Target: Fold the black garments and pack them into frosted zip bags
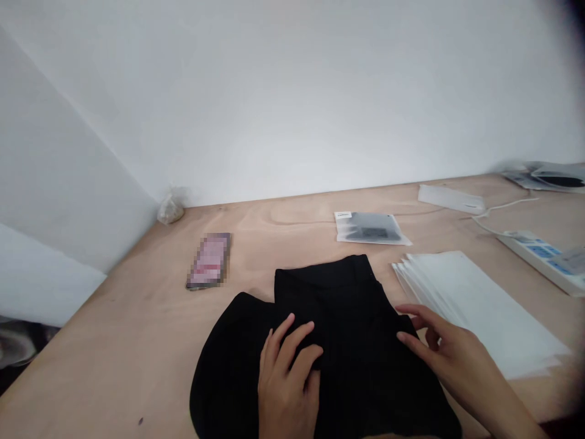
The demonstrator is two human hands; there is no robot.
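Note:
A black garment (351, 341) with a wide waistband lies on the table in front of me, its waistband at the far end. A rounded part of it spreads out to the left. My left hand (290, 378) rests on the middle of the cloth, fingers spread and slightly bent. At the garment's right edge, my right hand (445, 344) has a bit of the black cloth between its thumb and forefinger. The near end of the garment runs out of view.
A stack of white translucent bags (475, 311) lies right of the garment. Beyond it sits a packaged item (372, 228) in a clear sleeve. A blurred phone (210, 261) is at the left. A power strip (543, 259) with a white cable (507, 205) lies far right. A wall (292, 110) bounds the table (114, 347).

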